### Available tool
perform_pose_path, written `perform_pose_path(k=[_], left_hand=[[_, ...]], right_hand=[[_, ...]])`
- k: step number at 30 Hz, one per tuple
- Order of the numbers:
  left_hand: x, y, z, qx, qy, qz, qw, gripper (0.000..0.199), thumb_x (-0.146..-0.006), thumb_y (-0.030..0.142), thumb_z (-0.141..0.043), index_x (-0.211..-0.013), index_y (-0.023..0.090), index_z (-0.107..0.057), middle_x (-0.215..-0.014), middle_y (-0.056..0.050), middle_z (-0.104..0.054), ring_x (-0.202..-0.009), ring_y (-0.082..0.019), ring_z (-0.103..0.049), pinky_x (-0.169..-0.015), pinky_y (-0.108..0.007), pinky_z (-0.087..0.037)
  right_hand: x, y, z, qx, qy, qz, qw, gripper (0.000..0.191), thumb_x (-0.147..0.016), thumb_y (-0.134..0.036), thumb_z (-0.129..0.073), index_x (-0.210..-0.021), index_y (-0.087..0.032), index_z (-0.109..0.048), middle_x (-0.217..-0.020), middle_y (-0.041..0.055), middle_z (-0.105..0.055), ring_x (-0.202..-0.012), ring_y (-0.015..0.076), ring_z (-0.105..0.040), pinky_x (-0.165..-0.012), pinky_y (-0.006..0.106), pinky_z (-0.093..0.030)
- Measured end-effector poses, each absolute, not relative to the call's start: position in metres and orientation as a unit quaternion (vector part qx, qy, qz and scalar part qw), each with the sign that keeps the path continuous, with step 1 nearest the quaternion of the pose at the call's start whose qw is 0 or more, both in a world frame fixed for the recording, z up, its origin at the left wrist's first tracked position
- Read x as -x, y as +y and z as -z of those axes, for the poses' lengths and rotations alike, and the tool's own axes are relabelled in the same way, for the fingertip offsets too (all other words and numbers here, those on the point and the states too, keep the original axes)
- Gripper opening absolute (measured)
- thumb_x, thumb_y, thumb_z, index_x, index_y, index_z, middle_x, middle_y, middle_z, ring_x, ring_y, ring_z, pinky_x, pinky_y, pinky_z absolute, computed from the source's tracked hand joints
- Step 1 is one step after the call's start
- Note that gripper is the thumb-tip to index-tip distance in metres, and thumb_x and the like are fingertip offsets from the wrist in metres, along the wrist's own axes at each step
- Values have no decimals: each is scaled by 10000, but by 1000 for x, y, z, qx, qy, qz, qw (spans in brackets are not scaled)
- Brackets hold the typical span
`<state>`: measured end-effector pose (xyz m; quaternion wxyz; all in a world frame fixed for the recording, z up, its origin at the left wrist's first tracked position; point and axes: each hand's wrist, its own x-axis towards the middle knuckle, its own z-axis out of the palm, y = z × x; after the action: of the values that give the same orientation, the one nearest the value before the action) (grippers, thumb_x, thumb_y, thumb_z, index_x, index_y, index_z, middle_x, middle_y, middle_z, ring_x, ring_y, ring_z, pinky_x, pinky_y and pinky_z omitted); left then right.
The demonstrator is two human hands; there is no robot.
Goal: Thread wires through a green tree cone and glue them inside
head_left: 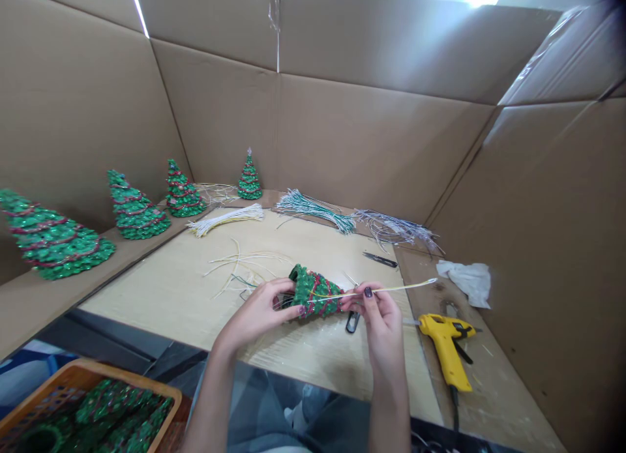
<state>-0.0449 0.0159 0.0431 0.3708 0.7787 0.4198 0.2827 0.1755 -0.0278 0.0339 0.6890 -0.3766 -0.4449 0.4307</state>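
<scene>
Green glittery cone tree [313,293] with red garland, gripped between both hands

The left hand [259,313] curls closed around its wide end; the right hand [379,316] pinches a thin pale-yellow stem [391,289] lying across its narrow end, the tip hidden by fingers. Just below, a small black object [352,322] is partly hidden.

- The basket [83,389] of green trees is cut off by the bottom-left corner.
- The glue gun's [446,349] cord runs past the bottom edge.
- The left hand [257,313] hides one end of the small tree [313,293].
- A black object [352,321] beneath the right hand [379,316] is partly hidden, too little shows to tell what it is.
</scene>
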Motion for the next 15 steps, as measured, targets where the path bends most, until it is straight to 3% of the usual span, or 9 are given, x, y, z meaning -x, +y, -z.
perform_pose_path(k=[6, 15], left_hand=[[45, 16, -43, -780, 417, -289, 366, 225, -868, 369, -659, -942, 167, -722, -970, -47, -701, -865, -206, -629, -689, -259, -447], [45, 15, -43, -776, 412, -289, 380, 236, -881, 365, -653, -983, 166, -729, -1054, -62, -715, -911, -217, -644, -724, -263, -473]], right_hand=[[-177, -29, -34, 362, -421, -451, 699, 197, -859, -404, -714, -828, -217, -661, -737, 9, -708, -687, 160, -703, -647, 279, -581], [-176, -22, -28, 384, -408, -458, 690, 260, -845, -447, -717, -853, -200, -637, -720, 34, -738, -623, 161, -696, -590, 275, -572]])
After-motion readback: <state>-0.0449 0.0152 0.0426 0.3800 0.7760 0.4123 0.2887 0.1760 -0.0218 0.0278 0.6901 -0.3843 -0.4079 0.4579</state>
